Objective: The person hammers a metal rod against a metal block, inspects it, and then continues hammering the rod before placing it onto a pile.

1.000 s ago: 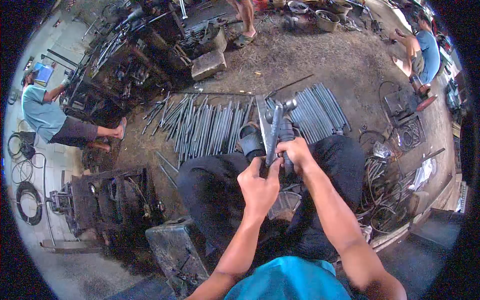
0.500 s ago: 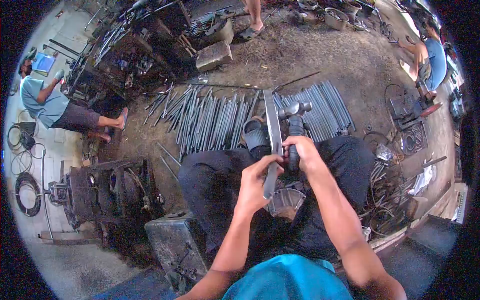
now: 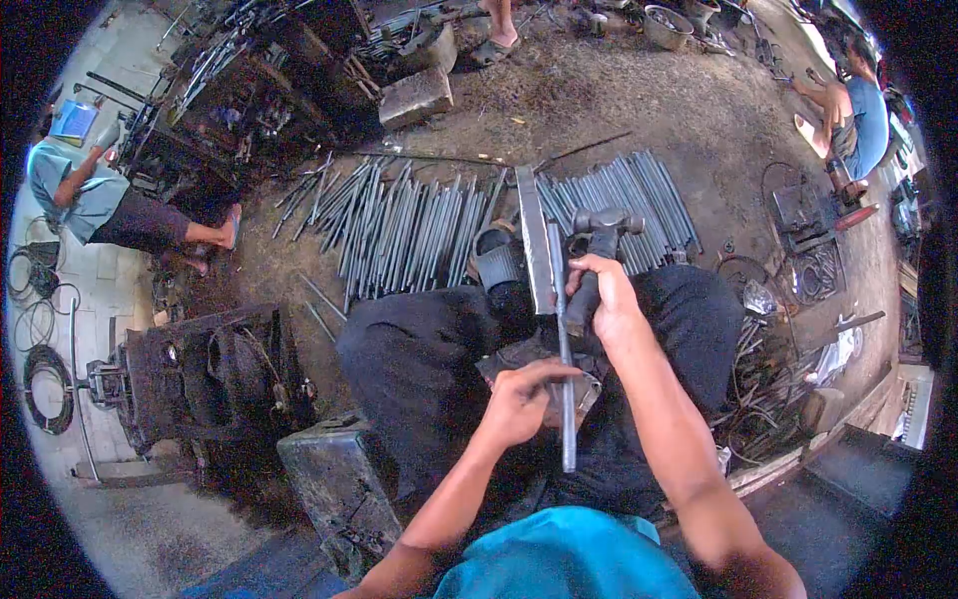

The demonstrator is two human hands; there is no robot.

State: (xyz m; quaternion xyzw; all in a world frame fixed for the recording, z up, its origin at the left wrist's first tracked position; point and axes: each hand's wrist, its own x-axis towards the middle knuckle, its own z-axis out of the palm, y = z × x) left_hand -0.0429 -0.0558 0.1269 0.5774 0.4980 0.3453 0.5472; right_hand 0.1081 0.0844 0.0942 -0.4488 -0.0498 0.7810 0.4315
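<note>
My right hand is closed around the dark handle of a hammer, its head pointing away from me. Long and thin, a grey metal rod runs between my knees, its near end toward my body. My left hand is at this rod, index finger stretched across it; the other fingers are partly hidden. Beyond, a flat metal bar lies alongside the rod's far part. A dark ribbed cylindrical thing stands just left of the bar.
Many metal rods lie in rows on the floor ahead. A metal box stands by my left leg, near heavy machinery. One person is at the left, another sits at the right. A concrete block lies farther off.
My left hand has moved toward my body and off the flat bar. The rod now shows separately, reaching nearer to me. My right hand still holds the hammer.
</note>
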